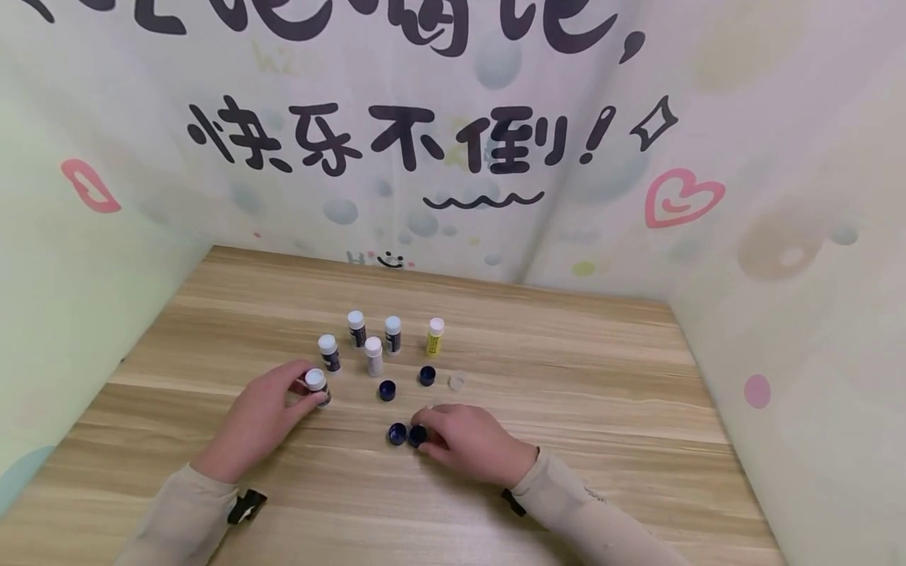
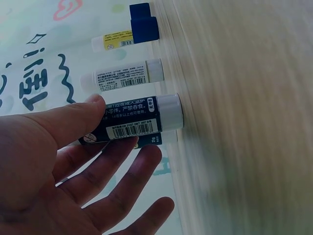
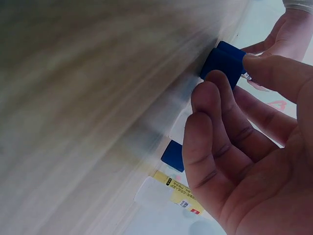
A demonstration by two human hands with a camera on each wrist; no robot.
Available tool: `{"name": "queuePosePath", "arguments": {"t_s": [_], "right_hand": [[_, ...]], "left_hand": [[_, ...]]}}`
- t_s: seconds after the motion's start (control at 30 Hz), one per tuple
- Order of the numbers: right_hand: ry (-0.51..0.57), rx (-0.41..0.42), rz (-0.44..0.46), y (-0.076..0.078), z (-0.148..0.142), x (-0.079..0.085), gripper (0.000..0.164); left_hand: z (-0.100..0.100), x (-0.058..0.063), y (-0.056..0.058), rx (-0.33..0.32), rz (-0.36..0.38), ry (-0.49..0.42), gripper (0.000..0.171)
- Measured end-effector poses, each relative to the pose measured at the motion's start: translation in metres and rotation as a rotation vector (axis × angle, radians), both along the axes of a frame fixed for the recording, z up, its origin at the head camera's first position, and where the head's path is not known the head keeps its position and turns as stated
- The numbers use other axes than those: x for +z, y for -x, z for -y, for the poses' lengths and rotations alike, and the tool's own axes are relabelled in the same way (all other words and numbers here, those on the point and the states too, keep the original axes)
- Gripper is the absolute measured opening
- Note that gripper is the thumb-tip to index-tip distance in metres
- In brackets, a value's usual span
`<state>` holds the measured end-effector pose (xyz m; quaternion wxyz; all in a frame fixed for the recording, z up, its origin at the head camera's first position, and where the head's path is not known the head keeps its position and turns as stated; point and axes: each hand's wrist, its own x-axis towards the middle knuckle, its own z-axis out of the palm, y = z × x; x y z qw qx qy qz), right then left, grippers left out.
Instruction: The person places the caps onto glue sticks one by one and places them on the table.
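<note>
My left hand (image 1: 263,417) pinches an upright dark-labelled glue stick (image 1: 318,385) between thumb and index finger. In the left wrist view the same glue stick (image 2: 129,120) shows a barcode, and the other fingers (image 2: 146,161) spread loosely. My right hand (image 1: 470,442) pinches a dark blue cap (image 1: 418,435) at the table surface. Just left of it lies another dark blue cap (image 1: 397,433), apparently touching it. In the right wrist view the blue cap (image 3: 222,66) sits between thumb and fingertips, partly covering a second one.
Beyond my hands stand several glue sticks: dark-labelled ones (image 1: 357,334), a white one (image 1: 374,362) and a yellow one (image 1: 435,339). Two more blue caps (image 1: 387,391) and a clear cap (image 1: 456,382) lie before them. A printed curtain (image 1: 396,220) hangs behind the wooden table (image 1: 587,377).
</note>
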<state>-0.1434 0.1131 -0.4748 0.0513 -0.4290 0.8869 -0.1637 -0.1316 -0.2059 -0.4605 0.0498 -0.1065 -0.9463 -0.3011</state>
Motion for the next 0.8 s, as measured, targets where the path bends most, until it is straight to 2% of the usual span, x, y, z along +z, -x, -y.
{"name": "queuePosePath", "arguments": {"t_s": [0.47,0.8], "right_hand": [[-0.035,0.009,0.002,0.0005,0.0022,0.0009,0.023],[-0.003,-0.009,0.011,0.0002,0.0006,0.0022,0.022]], "left_hand": [[-0.0038,0.0003,-0.0012,-0.018,0.012,-0.012,0.023],[-0.0044,0.0003,-0.0003,-0.024,0.035,-0.008,0.023]]}}
